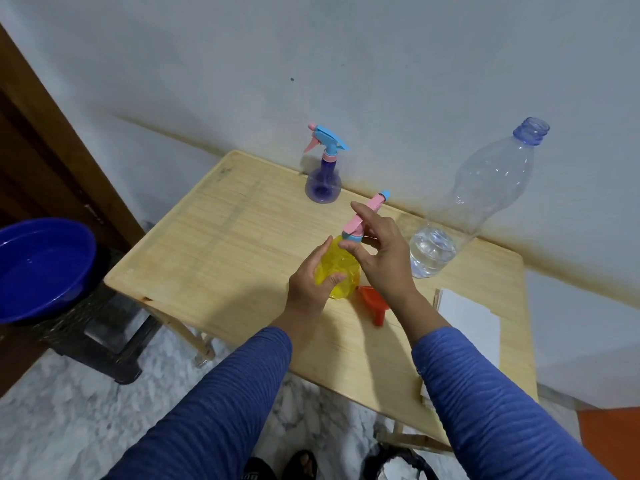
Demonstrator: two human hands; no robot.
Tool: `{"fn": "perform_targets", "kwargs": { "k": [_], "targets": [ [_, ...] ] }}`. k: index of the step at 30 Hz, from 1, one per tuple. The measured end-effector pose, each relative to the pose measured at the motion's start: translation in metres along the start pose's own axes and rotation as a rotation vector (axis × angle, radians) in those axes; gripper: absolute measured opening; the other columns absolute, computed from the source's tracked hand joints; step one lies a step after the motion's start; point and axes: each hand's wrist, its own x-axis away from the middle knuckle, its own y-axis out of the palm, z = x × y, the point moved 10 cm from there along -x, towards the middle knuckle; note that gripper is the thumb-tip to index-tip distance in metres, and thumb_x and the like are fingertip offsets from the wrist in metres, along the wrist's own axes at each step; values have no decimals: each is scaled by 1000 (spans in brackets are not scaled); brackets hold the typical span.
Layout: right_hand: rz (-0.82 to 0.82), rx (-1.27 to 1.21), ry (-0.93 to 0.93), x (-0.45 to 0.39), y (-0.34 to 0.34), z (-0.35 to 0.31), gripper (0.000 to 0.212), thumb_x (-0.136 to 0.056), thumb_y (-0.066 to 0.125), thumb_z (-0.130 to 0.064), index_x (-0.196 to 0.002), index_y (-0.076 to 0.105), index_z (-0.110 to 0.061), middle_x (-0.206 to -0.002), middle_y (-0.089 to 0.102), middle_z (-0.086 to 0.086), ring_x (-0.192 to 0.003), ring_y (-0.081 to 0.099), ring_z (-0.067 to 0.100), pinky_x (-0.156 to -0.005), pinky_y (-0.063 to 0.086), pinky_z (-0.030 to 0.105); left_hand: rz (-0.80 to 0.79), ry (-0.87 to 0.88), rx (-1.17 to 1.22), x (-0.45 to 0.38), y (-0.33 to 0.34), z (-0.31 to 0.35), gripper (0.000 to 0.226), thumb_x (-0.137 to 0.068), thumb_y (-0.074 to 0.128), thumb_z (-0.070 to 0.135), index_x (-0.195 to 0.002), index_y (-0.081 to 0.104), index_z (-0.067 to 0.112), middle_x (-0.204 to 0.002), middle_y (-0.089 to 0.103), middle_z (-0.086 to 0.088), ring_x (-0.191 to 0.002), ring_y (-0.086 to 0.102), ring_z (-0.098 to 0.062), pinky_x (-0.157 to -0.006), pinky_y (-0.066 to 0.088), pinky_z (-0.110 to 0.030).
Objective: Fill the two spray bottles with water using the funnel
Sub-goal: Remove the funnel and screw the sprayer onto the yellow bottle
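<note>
Now | left hand [311,282] grips upright yellow spray bottle [337,271] | nozzle up-right | right hand [381,251] pinches collar

Head-worn view, downward onto table [214,258]
</note>
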Motion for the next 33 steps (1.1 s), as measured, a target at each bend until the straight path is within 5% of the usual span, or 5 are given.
{"fn": "perform_targets", "kwargs": {
  "k": [11, 17, 24, 29, 33],
  "targets": [
    [35, -2, 53, -2, 6, 2, 53, -80, 71, -12, -127, 55, -31, -101, 50, 5, -93, 50, 3, -90, 41, 13, 15, -16, -7, -1, 0, -1, 65, -74, 63, 36, -132, 35, 46, -134, 42, 23, -126, 38, 4, -103, 31, -17],
    [-20, 4, -13, 7, 4, -3, 57, -89, 59, -8, -135, 44, -37, -122, 59, -13, -107, 57, 7, -97, 49, 30, 21, -11, 11, 0, 0, -2, 66, -77, 67, 28, -134, 36, 44, -134, 46, 19, -124, 42, 4, -98, 31, -4],
    [-2, 41, 24, -1, 9, 3, 56, -83, 68, -14, -131, 49, -34, -104, 55, 7, -96, 46, -8, -89, 43, 15, 21, -18, -29, 0, 0, 0, 66, -78, 66, 31, -138, 38, 37, -134, 44, 20, -124, 40, 3, -100, 31, -14],
    [-62, 8, 4, 6, 6, 0, 60, -90, 55, -9, -136, 37, -44, -126, 59, -7, -112, 56, 10, -98, 47, 32, 29, -12, 36, 2, 1, -1, 65, -76, 67, 34, -133, 37, 44, -136, 48, 17, -126, 45, -1, -104, 36, -21],
    [19, 76, 17, 0, 8, 2, 53, -84, 66, -12, -130, 52, -31, -107, 58, 9, -93, 48, -4, -86, 42, 9, 31, -9, 10, 1, 0, 1, 65, -75, 64, 34, -136, 41, 37, -136, 45, 20, -126, 41, 2, -103, 33, -16]
  ]
}}
